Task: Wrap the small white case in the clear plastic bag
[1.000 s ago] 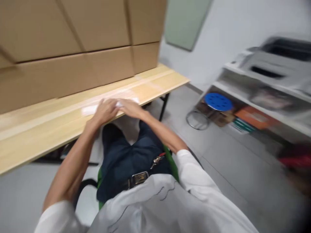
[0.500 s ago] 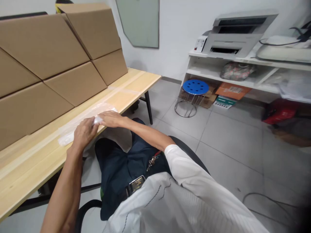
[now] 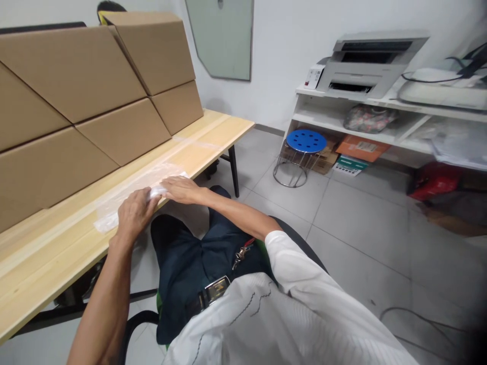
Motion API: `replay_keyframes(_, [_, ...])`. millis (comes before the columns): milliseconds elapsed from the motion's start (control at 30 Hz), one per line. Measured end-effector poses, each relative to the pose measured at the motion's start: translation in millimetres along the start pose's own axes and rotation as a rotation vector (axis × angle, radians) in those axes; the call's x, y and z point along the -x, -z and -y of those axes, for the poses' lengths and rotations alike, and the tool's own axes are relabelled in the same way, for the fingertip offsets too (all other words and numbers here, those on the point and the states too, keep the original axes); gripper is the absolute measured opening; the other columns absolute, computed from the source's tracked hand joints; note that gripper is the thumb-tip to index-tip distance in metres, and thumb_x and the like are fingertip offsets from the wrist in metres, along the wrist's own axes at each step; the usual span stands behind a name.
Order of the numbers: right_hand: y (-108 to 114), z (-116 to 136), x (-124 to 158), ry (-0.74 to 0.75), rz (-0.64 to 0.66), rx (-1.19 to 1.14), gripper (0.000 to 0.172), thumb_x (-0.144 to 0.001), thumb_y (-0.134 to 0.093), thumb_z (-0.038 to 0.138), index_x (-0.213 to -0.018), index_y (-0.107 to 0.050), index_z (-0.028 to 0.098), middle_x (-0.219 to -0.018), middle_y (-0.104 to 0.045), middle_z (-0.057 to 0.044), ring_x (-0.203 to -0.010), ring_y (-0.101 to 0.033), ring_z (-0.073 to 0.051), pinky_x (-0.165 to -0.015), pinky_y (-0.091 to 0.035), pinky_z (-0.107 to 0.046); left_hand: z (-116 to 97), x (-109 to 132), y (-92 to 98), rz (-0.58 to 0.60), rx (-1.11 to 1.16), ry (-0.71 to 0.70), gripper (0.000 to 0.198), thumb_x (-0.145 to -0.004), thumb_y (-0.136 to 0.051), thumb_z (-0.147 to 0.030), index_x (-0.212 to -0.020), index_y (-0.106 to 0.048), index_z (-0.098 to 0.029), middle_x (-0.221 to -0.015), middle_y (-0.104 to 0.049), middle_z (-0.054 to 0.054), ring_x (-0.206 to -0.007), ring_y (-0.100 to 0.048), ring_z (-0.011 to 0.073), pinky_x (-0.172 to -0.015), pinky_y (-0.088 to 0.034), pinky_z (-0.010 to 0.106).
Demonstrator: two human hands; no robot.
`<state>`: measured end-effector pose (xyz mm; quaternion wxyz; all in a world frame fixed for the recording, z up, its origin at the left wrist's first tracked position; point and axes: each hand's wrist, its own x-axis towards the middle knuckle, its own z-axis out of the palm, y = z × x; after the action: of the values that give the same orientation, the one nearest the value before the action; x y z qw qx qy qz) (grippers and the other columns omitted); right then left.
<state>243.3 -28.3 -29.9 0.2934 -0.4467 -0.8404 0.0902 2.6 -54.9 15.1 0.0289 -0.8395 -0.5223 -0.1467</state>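
A sheet of clear plastic wrap [image 3: 140, 185] lies along the front edge of the wooden table [image 3: 49, 253], with a whitish rolled part at its near side. My left hand [image 3: 135, 210] is closed around the left part of this roll. Close beside it, my right hand [image 3: 180, 188] grips the roll farther right, palm down. A short whitish stretch shows between the two hands. What is wrapped inside, if anything, cannot be made out.
Stacked cardboard boxes [image 3: 87, 71] stand along the table's back. A blue stool [image 3: 306, 141] is on the floor to the right, before a white shelf [image 3: 323, 116] with a printer [image 3: 375, 61]. Part of a person's head shows behind the boxes.
The camera view has shifted slightly, so the room sits a little lower in the picture. Both hands keep their grip on the plastic, with hardly any movement.
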Motion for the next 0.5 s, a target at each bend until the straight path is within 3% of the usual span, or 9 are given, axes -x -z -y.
replay_keyframes(100, [0, 2, 9, 0.021, -0.023, 0.017, 0.034, -0.121, -0.081, 0.04, -0.147, -0.08, 0.018, -0.17, -0.079, -0.022, -0.161, -0.074, -0.038, -0.14, -0.054, -0.058, 3, 3, -2.4, -0.018, -0.027, 0.007, 0.063, -0.113, -0.038, -0.075, -0.155, -0.067, -0.039, -0.153, -0.085, 0.009, -0.146, -0.077, 0.0448, -0.12, -0.064, 0.061])
replay_keyframes(200, [-1, 0, 17, 0.06, -0.034, 0.04, 0.04, -0.12, -0.084, 0.041, -0.151, -0.079, 0.017, -0.175, -0.075, -0.024, -0.166, -0.071, -0.038, -0.144, -0.051, -0.056, 3, 7, -3.9, -0.013, -0.083, 0.012, 0.065, -0.113, -0.033, -0.079, -0.153, -0.065, -0.039, -0.15, -0.086, 0.008, -0.144, -0.078, 0.0455, -0.12, -0.065, 0.062])
replay_keyframes(333, [-2, -8, 25, 0.082, -0.054, 0.012, 0.033, -0.121, -0.08, 0.027, -0.151, -0.079, 0.014, -0.174, -0.076, -0.027, -0.167, -0.071, -0.034, -0.146, -0.048, -0.052, 3, 17, -4.7, -0.047, -0.103, 0.004, 0.064, -0.112, -0.033, -0.078, -0.154, -0.066, -0.042, -0.149, -0.087, 0.004, -0.144, -0.079, 0.0451, -0.123, -0.066, 0.064])
replay_keyframes(500, [1, -16, 31, 0.117, -0.088, -0.053, 0.025, -0.119, -0.074, 0.013, -0.141, -0.083, 0.018, -0.165, -0.082, -0.021, -0.16, -0.074, -0.03, -0.142, -0.05, -0.048, 2, 28, -2.9, -0.057, -0.024, -0.033, 0.065, -0.11, -0.037, -0.087, -0.16, -0.064, -0.053, -0.154, -0.087, -0.003, -0.149, -0.079, 0.0463, -0.125, -0.067, 0.068])
